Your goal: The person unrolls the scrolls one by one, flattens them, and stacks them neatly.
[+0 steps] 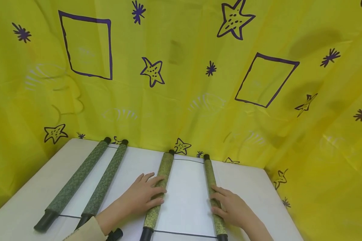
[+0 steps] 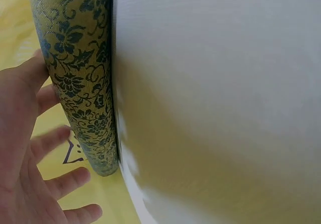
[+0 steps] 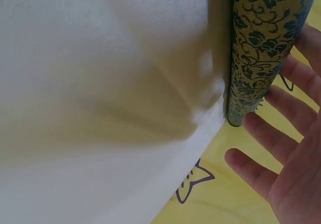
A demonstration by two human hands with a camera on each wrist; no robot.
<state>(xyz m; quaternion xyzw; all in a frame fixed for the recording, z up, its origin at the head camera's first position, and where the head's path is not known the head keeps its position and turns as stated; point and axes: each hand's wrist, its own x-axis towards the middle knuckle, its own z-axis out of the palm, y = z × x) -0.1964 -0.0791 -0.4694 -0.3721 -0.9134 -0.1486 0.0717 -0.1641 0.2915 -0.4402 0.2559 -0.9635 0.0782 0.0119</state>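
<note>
A hanging scroll lies partly unrolled, its white sheet [image 1: 185, 201] between two gold rolls with black end knobs. On the left roll [image 1: 166, 164] rest the spread fingers of my left hand [image 1: 142, 194]. My right hand [image 1: 233, 207] touches the right roll [image 1: 209, 170] with its fingertips from the outer side. Both wrist views show loosely extended fingers along each roll's outer side, the left roll [image 2: 80, 78] and right roll [image 3: 258, 43] bearing a dark floral pattern.
A second scroll with green rolls [image 1: 78, 177] lies partly unrolled at the left of the white table [image 1: 244, 177]. Near my left sleeve [image 1: 88, 231] is a small black object [image 1: 116, 234]. A yellow curtain [image 1: 175, 100] with purple drawings hangs behind the table and at its sides.
</note>
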